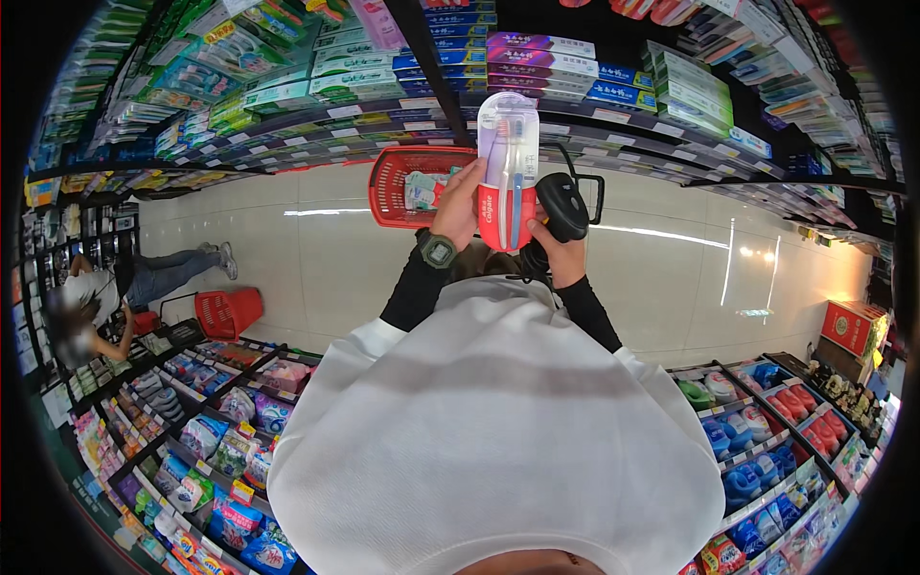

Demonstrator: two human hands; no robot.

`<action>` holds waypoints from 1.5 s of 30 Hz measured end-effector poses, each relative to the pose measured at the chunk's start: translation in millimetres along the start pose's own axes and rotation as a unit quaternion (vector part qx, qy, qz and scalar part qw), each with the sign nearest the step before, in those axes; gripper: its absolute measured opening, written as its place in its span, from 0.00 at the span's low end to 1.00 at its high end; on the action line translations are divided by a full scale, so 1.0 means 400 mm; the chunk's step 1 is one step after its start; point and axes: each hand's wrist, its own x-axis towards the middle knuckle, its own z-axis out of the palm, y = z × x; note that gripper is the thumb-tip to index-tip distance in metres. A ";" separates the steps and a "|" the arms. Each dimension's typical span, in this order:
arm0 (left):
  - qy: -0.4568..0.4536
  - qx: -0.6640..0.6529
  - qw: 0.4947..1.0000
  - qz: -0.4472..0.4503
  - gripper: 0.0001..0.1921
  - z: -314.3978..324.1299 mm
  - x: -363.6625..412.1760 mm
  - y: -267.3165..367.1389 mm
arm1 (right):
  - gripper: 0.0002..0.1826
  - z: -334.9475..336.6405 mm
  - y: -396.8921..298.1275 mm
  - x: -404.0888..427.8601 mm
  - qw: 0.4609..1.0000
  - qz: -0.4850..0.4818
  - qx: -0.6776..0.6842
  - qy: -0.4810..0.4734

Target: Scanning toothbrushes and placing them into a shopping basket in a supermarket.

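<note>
A Colgate toothbrush blister pack, clear above and red below, is held upright in front of my chest. My left hand grips its left edge and wears a digital watch. My right hand has its thumb at the pack's lower right edge. Against the right hand is a rounded black object with a cord and a black frame beside it; what it is I cannot tell. Behind the left hand stands a red plastic shopping basket on the floor, with light-coloured packages inside.
Shelves of boxed toothpaste and hanging toothbrush packs stand ahead. Shelves of detergent bottles and bags lie behind on both sides. A person stands in the aisle at far left, near another red basket.
</note>
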 end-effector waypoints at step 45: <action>-0.040 -0.012 0.999 -0.003 0.16 0.003 0.002 0.012 | 0.17 0.007 0.010 0.011 0.999 -0.024 -0.014 0.032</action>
